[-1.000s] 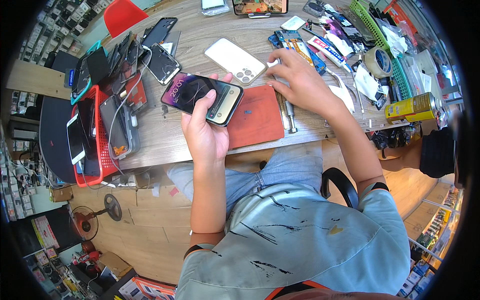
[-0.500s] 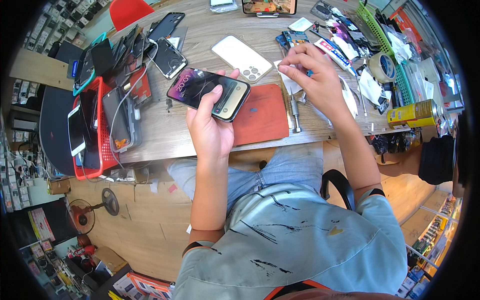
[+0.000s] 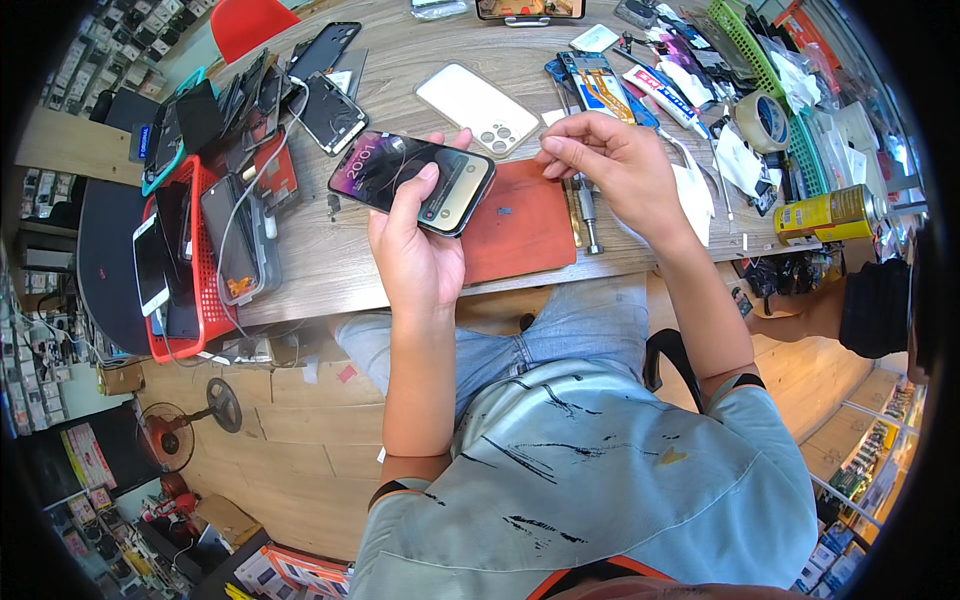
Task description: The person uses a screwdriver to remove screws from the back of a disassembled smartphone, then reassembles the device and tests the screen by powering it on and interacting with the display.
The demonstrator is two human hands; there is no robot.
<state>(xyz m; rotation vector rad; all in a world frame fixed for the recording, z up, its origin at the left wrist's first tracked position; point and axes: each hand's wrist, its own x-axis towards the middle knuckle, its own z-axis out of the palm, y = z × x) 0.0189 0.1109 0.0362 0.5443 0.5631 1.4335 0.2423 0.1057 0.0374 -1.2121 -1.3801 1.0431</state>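
Note:
My left hand (image 3: 415, 240) holds a lit smartphone (image 3: 455, 185) with a purple lock screen, tilted above the table. Its thumb lies across the glass, and fingertips show past the far edge. To the right hovers my right hand (image 3: 610, 170), thumb and forefinger drawn together, the other fingers curled. Whatever those fingertips pinch, if anything, is too small to make out. Below the phone lies a red-brown mat (image 3: 525, 225). A screwdriver (image 3: 588, 220) rests along the mat's right side. Beyond both hands sits a clear phone case (image 3: 470, 100) with round camera openings.
Phone parts (image 3: 335, 112) and a red basket (image 3: 215, 290) of phones occupy the left. At right are an opened phone (image 3: 595, 85), a glue tube (image 3: 665, 98), a tape roll (image 3: 762, 122) and a yellow can (image 3: 825, 215). Another person's arm (image 3: 800, 325) shows beyond.
My right hand has come down and left, closer to the phone, uncovering the opened phone behind it. The left hand keeps its hold on the lit smartphone, barely shifting left.

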